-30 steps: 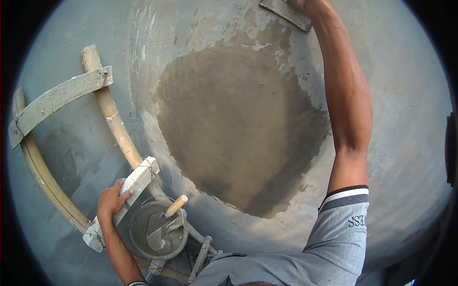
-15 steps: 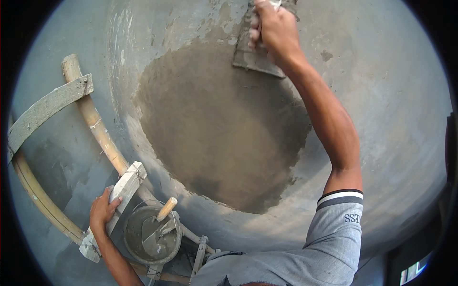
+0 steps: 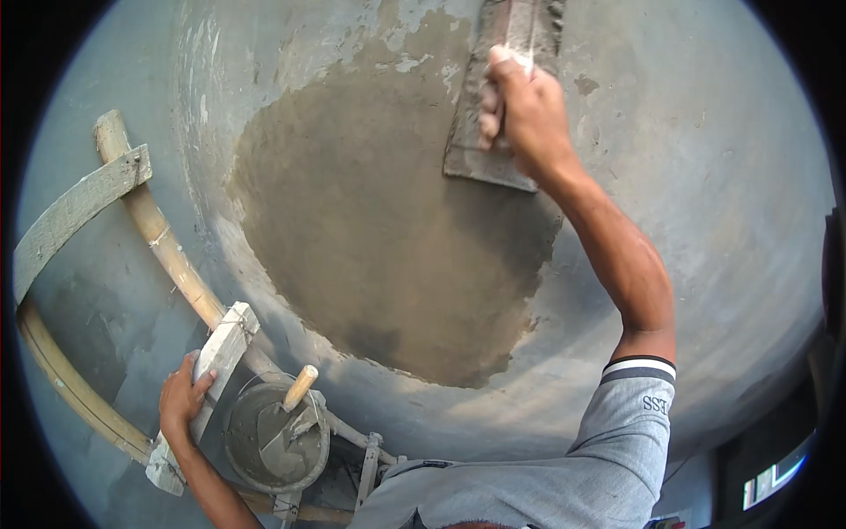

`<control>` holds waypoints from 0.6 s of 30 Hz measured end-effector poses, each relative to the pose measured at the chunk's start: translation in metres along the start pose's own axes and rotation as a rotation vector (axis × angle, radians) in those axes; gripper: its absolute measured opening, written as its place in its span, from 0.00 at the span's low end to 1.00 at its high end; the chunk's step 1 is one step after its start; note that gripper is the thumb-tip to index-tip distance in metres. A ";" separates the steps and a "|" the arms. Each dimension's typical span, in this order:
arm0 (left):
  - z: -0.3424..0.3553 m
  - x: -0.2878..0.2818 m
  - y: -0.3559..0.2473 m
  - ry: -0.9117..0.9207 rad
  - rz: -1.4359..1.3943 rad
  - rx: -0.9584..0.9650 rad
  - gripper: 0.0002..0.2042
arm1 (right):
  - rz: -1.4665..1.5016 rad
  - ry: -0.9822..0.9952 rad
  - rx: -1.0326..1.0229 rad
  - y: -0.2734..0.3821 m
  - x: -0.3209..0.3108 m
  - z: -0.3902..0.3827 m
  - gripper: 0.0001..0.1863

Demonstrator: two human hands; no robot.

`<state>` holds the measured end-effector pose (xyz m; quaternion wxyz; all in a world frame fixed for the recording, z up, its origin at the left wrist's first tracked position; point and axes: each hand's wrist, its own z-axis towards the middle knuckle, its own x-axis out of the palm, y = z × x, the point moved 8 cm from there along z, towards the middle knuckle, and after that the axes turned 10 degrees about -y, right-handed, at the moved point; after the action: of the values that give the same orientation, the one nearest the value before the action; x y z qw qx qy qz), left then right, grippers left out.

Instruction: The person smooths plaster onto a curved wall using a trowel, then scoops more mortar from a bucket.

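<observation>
My right hand is closed round the handle of a plastering trowel, its long flat blade lying against the wall at the top. Beneath and left of the blade spreads a dark, damp patch of plaster with ragged edges on the paler grey wall. At lower left my left hand grips a wooden rung of a bamboo ladder, fingers wrapped over its edge. Beside that rung hangs a bucket of wet mortar, with a wooden-handled pointing trowel resting in it.
The ladder's bamboo rails run up the left side, joined by a higher plank rung. Another wooden rung shows right of the bucket. A bright opening lies at the lower right.
My right hand and the plastering trowel have moved down the wall and slightly right, showing more of the blade. The view has shifted a little; my left hand keeps its hold on the rung.
</observation>
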<state>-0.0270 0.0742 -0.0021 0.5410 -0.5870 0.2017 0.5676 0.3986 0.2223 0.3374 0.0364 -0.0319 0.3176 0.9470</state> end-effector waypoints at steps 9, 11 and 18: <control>0.000 0.002 0.001 -0.001 -0.032 0.015 0.29 | 0.004 -0.076 -0.161 0.029 -0.020 0.005 0.19; -0.003 0.002 0.003 0.002 -0.007 0.003 0.29 | -0.063 0.083 -0.007 -0.004 -0.009 -0.024 0.20; 0.005 0.006 -0.011 0.006 -0.015 0.055 0.29 | 0.128 -0.519 -0.308 0.112 -0.102 0.045 0.13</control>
<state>-0.0187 0.0849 -0.0022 0.5607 -0.5750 0.2145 0.5558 0.4884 0.1555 0.4488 0.0515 0.2260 0.1515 0.9609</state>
